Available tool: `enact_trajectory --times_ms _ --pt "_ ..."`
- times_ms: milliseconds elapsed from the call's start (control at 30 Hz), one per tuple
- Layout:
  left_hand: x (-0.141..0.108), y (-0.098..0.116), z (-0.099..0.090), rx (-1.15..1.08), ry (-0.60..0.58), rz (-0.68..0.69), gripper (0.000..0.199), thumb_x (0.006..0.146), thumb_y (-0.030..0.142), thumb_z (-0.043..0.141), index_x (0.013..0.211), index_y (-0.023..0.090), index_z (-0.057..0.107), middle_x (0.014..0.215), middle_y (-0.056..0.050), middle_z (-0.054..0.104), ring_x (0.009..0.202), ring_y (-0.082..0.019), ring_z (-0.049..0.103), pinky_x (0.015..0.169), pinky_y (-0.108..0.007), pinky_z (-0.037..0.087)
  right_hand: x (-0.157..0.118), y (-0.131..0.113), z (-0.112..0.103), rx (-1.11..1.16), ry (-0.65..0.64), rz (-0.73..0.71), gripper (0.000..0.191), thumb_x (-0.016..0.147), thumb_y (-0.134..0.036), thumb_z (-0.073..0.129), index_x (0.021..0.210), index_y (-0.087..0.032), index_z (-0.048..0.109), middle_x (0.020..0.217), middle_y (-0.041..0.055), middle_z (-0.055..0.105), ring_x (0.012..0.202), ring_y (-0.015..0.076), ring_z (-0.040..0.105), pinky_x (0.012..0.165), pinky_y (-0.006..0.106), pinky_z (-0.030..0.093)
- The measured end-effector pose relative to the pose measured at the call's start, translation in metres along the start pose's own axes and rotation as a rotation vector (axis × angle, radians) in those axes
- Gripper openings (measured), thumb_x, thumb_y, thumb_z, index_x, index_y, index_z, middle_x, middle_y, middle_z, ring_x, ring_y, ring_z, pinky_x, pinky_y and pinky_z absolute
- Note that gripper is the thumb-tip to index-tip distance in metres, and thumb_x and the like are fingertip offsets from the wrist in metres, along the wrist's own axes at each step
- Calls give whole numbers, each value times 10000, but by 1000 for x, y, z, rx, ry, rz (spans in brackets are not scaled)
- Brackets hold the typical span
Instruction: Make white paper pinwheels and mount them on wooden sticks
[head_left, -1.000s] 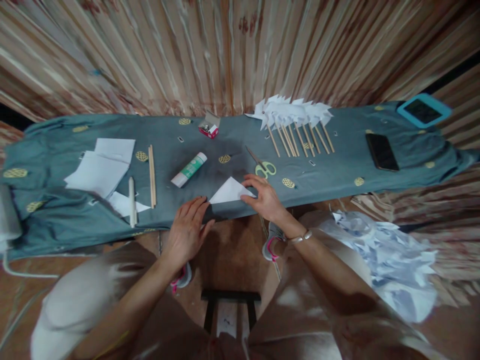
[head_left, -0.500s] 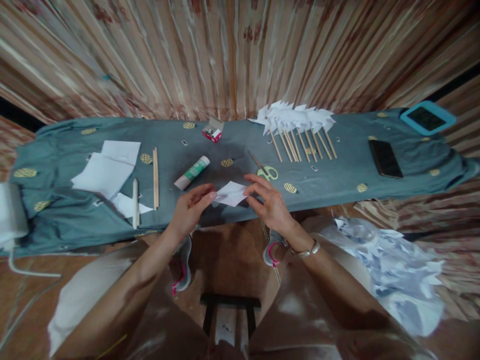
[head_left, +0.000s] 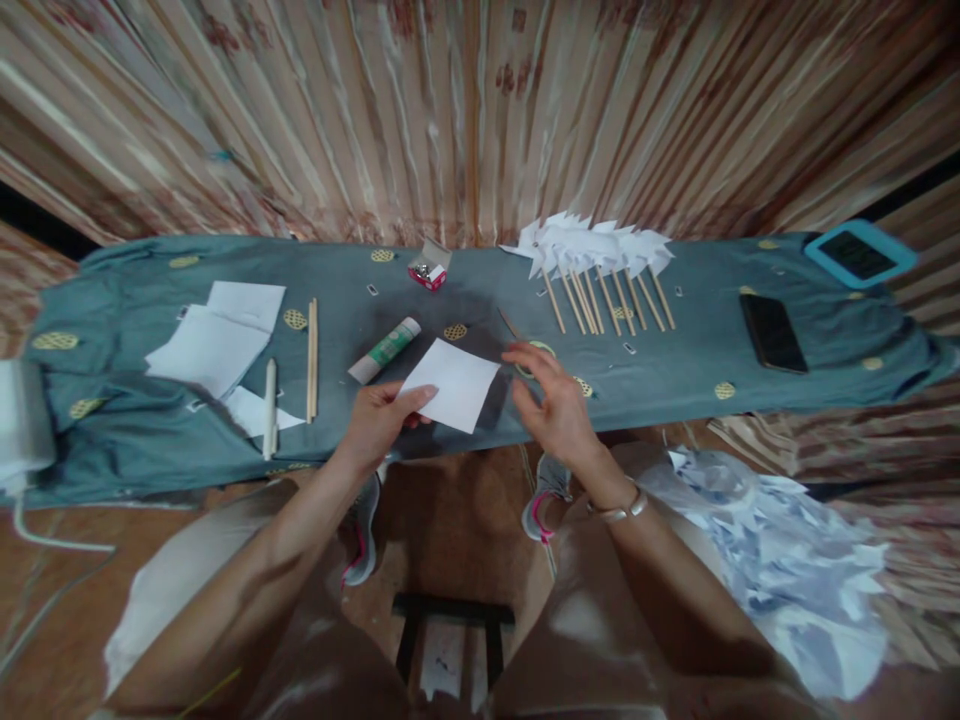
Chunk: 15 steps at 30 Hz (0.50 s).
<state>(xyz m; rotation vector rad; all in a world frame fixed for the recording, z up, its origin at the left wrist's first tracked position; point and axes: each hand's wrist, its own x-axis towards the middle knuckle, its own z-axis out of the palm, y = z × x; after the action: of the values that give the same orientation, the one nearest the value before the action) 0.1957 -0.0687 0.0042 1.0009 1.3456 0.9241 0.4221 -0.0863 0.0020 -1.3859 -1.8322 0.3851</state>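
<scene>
A square sheet of white paper (head_left: pixel 456 386) is pinched at its left corner between the thumb and fingers of my left hand (head_left: pixel 381 420). Just off the sheet's right corner, my right hand (head_left: pixel 551 400) has its fingers apart and holds nothing. Partly covered by that hand lie scissors (head_left: pixel 541 350) with light green handles. A glue stick (head_left: pixel 386 350) with a green label rests on the cloth beyond my left hand. Behind it stands a small open red box (head_left: pixel 429 272) with shiny metal bits inside.
Several paper pinwheels on sticks (head_left: pixel 600 245) lie in a row at the back. White sheets (head_left: pixel 214 345), a white pen-like stick (head_left: pixel 270 410) and wooden sticks (head_left: pixel 312 358) are at left. A phone (head_left: pixel 772 332) and a blue-framed device (head_left: pixel 861 253) lie right. A bag of paper pieces (head_left: pixel 787 550) stands below.
The paper between my hands was a smaller, tilted shape and now shows as a larger flat square. My right hand has let go of its corner and moved slightly right.
</scene>
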Motion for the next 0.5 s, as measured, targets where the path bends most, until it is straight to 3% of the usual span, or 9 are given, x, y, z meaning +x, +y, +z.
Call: enact_trajectory --times_ms 100,200,267,367,500 --pt "1 2 -2 26 73 54 357 546 477 819 537 144 689 480 -13 614 440 -82 461 442 -200 343 10 13 -6 -226 -7 126 339 884 -138 468 1179 -139 633 1223 153 683 1168 270 618 1051 433 452" --pt "2 5 -3 28 141 83 289 563 429 801 578 152 717 498 -4 622 450 -99 480 443 -210 360 21 18 -8 -494 -112 269 350 922 -206 495 1219 -64 613 1217 213 676 1129 324 625 998 420 463" --pt "4 6 -4 45 178 125 241 586 400 789 598 167 731 515 4 630 461 -108 492 454 -219 382 28 17 -6 -619 -215 335 361 944 -243 491 1247 -76 595 1180 209 693 1088 314 648 951 389 477" --pt "6 8 -6 79 218 214 194 609 376 778 615 185 740 521 18 619 467 -110 489 462 -225 391 38 13 -2 -710 -329 383 329 944 -253 502 1212 -95 607 1119 213 709 1051 299 674 897 363 488" --pt "10 9 -11 63 260 275 179 615 357 782 642 185 740 563 20 637 506 -121 528 493 -228 409 45 13 0 -705 -335 425 290 909 -211 506 1139 -108 651 1058 215 729 1025 313 694 860 371 492"
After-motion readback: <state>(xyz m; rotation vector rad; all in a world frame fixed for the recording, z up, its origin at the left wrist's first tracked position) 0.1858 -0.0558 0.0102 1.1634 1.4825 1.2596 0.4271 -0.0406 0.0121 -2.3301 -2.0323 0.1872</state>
